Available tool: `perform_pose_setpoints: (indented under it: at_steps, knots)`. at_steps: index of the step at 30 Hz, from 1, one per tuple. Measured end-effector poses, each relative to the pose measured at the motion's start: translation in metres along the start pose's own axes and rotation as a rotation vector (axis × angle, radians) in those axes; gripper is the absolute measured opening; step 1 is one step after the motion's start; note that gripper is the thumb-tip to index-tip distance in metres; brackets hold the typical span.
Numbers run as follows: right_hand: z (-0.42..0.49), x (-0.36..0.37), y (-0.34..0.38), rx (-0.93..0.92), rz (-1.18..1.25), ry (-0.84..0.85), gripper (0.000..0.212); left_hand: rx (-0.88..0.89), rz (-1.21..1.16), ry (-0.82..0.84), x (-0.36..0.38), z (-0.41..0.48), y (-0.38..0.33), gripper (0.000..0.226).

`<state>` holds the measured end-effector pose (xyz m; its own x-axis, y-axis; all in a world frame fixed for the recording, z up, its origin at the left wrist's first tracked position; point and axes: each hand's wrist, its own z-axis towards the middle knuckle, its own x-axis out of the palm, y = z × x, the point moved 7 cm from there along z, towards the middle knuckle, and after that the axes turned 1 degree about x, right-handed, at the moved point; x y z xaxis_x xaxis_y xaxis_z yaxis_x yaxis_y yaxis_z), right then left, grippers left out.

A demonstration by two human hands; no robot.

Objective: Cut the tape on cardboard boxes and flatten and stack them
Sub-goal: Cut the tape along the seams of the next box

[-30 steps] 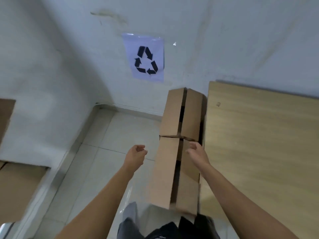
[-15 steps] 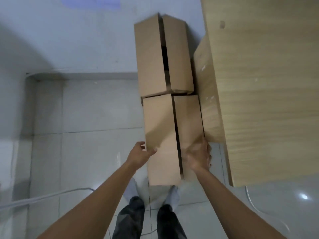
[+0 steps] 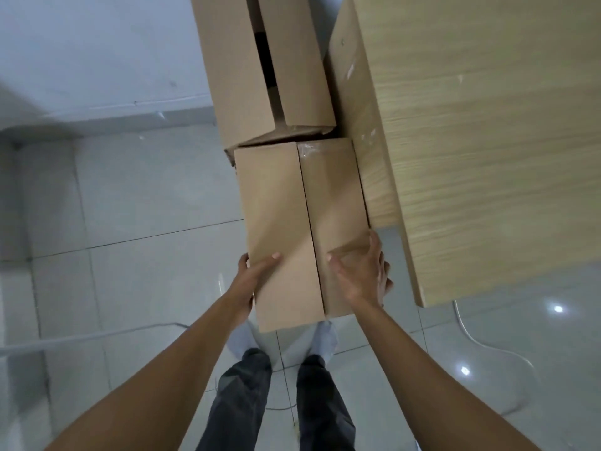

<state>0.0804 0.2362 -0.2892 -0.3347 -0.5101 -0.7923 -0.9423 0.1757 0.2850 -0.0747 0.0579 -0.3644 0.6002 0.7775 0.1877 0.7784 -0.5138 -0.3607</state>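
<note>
Beside the table (image 3: 487,157): lowering the cardboard box (image 3: 279,206) onto the stack.
Left hand (image 3: 252,278) and right hand (image 3: 362,275) clasp its edges; keep it level.

Glossy grey tiled floor (image 3: 130,196), pale wall (image 3: 97,43), wooden table (image 3: 487,125).

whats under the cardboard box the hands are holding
Past the near edge of the cardboard box, light shoes and tiled floor show. The left hand and right hand hold its sides; whatever lies directly beneath it is covered.
</note>
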Motion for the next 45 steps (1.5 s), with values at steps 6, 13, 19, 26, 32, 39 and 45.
perform_pose_setpoints:
  at_steps: [6,13,19,26,32,39,45]
  knots:
    - [-0.071,-0.033,-0.002,0.004,0.053,0.096,0.101,0.007,0.024,-0.055,-0.032,-0.083,-0.010,0.121]
    - [-0.168,-0.075,0.043,-0.241,0.105,0.114,0.083,0.162,0.001,-0.029,-0.057,-0.211,-0.033,0.105]
    - [-0.232,-0.143,0.071,-0.625,-0.092,-0.070,0.054,0.377,-0.027,-0.033,-0.038,-0.290,-0.064,0.112]
    - [-0.236,-0.221,0.065,-0.797,-0.023,0.060,0.066,0.676,-0.068,-0.089,0.076,-0.351,-0.099,0.107]
    - [-0.222,-0.315,0.025,-0.866,-0.011,0.058,0.112,0.815,-0.046,-0.095,0.206,-0.382,-0.093,0.111]
    - [-0.144,-0.412,-0.017,-0.721,0.684,0.136,0.105,0.836,0.153,0.310,0.332,-0.393,-0.106,0.044]
    - [-0.080,-0.429,-0.020,-0.613,1.164,0.384,0.060,0.973,0.369,0.245,0.391,-0.363,-0.144,0.041]
